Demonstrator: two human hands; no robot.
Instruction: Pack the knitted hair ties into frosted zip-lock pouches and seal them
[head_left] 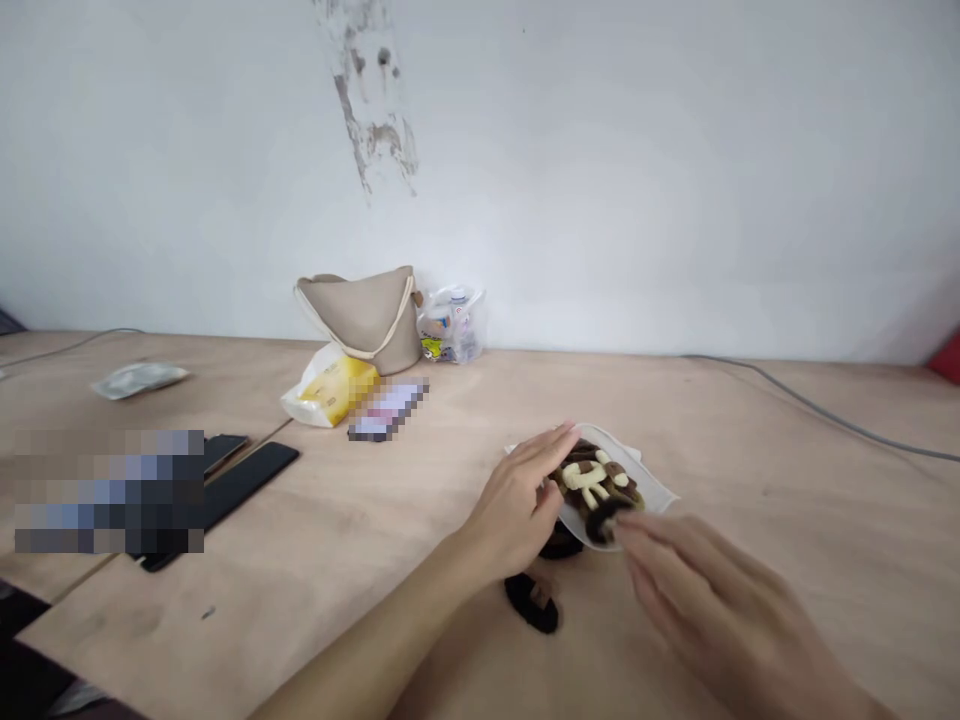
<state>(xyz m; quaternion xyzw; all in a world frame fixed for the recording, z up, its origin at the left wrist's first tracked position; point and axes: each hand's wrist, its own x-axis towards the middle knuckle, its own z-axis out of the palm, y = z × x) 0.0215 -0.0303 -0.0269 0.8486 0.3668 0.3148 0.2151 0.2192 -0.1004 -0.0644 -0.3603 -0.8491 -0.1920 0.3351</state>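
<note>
A translucent white plastic bag, its mouth spread, lies on the table in front of me. Inside are several soft cream and brown pieces, which look like fabric hair ties, though I cannot be sure. My left hand grips the bag's left edge, fingers stretched along it and thumb bent. With the fingertips of my right hand, blurred by motion, I pinch a dark fuzzy band at the bag's near edge. A black fuzzy band with a brown patch lies below; another dark band is partly hidden.
Toward the wall stand a beige bag and a clear bag of small items. A yellow tissue pack and a phone lie nearby. Left is a long black object; a grey cable runs along the right.
</note>
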